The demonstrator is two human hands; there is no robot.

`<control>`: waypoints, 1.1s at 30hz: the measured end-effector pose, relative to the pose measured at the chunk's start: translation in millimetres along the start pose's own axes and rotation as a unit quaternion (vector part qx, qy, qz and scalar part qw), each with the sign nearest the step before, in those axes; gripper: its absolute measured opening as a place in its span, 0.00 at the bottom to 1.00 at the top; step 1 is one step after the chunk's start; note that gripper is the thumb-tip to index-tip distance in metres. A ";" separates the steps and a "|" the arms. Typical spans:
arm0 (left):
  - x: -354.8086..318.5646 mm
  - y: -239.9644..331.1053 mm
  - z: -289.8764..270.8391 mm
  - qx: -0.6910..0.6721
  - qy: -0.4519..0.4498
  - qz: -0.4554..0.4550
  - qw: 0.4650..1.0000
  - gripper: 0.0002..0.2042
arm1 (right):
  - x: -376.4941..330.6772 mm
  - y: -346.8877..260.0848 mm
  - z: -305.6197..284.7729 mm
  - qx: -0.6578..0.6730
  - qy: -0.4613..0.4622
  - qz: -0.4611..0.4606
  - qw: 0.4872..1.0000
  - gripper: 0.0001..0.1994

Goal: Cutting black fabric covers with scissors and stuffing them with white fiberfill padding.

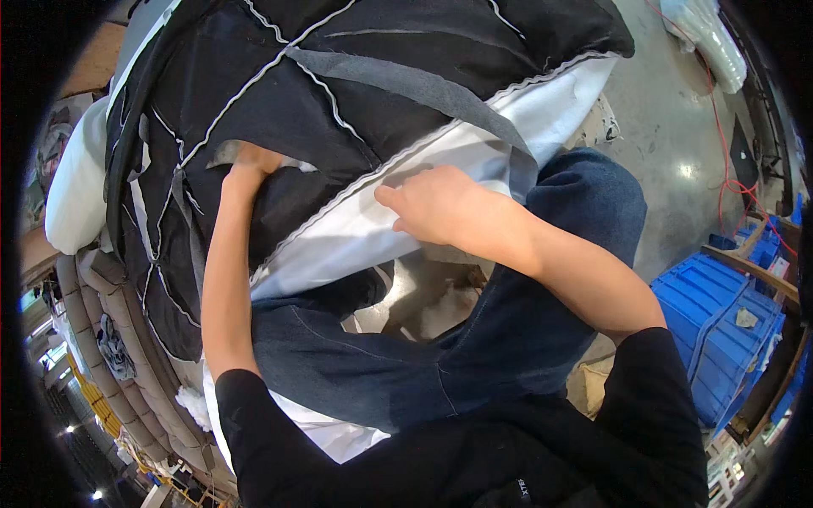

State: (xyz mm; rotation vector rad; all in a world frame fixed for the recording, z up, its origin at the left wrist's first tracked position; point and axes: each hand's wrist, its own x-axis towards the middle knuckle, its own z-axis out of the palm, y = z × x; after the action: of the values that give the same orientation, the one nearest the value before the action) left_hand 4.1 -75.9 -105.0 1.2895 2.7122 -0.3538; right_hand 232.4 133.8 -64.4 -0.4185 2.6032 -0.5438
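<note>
A large cushion-like piece point(322, 118) of black fabric with white seams lies across my lap and beyond. My left hand point(254, 158) reaches into an opening in the black fabric; its fingers are mostly hidden inside. White fluffy stuffing point(298, 164) shows at the edge of that slit. My right hand point(436, 203) is over the white fabric point(339, 222) along the seamed border, its index finger and thumb apart and nothing visible between them. A loose grey fabric strip point(406, 82) runs from a seam crossing toward my right knee.
Blue plastic crates point(716, 326) stand at the right, near a red cord point(720, 161) on the concrete floor. A clear plastic-wrapped bundle point(707, 42) lies at the far right. Brown padded cushions point(127, 347) are at the left, with a white stuffed piece point(78, 186) above them.
</note>
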 end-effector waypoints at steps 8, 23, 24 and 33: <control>-47.0 36.2 -56.0 -0.012 -0.156 -0.046 0.987 0.20 | 7.0 6.7 3.5 0.032 0.049 -0.019 0.998 0.13; -81.4 53.2 -53.0 -0.297 0.176 0.035 0.938 0.05 | 10.0 7.8 1.7 0.045 0.037 -0.030 0.998 0.12; -79.0 57.6 -52.2 -0.274 0.164 -0.007 0.948 0.04 | 9.0 8.5 1.7 0.038 0.042 -0.031 0.998 0.12; -69.1 48.4 -31.0 -0.354 0.082 0.033 0.931 0.10 | 12.6 -2.1 -4.2 0.026 -0.001 0.013 1.000 0.14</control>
State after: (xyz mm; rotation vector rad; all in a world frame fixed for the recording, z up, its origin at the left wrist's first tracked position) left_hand 85.0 -90.0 -68.7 1.2003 2.5067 0.7106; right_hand 220.1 128.5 -64.5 -0.3676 2.5832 -0.5998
